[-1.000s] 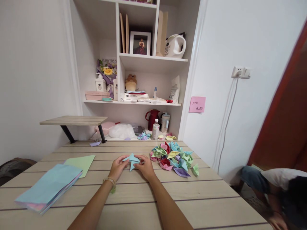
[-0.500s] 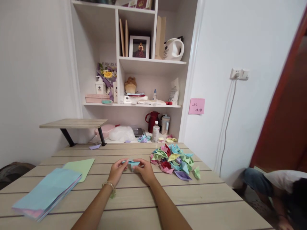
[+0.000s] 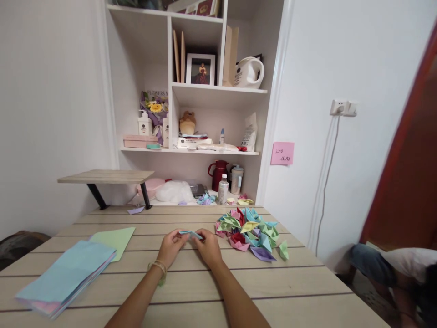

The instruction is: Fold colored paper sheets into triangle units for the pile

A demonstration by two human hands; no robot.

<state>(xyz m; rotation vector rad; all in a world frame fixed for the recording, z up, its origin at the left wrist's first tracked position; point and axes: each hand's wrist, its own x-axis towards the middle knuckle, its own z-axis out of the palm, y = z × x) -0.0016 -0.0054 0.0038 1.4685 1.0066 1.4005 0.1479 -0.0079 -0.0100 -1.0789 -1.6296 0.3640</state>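
Note:
A small folded piece of light blue paper [image 3: 190,233] is held between both hands above the middle of the table. My left hand [image 3: 171,247] pinches its left end, and my right hand [image 3: 208,247] pinches the right end. The fingers partly hide the paper, so its exact shape is unclear. To the right of my hands lies a heap of folded paper boats [image 3: 248,230] in green, pink, blue, yellow, red and purple. On the left rests a stack of blue and pink paper sheets [image 3: 68,273], partly over a light green sheet [image 3: 116,239].
A small raised wooden stand [image 3: 105,176] is at the table's back left, with a purple paper piece [image 3: 135,210] by its leg. Behind the table, shelves [image 3: 218,89] hold a bottle [image 3: 223,190] and a red jug [image 3: 218,175]. Another person [image 3: 392,273] is low at the right.
The blue paper has turned slightly in my fingers, its right end now lower. Both hands still grip it, with the right hand's fingers curled closer. The camera view has shifted a little.

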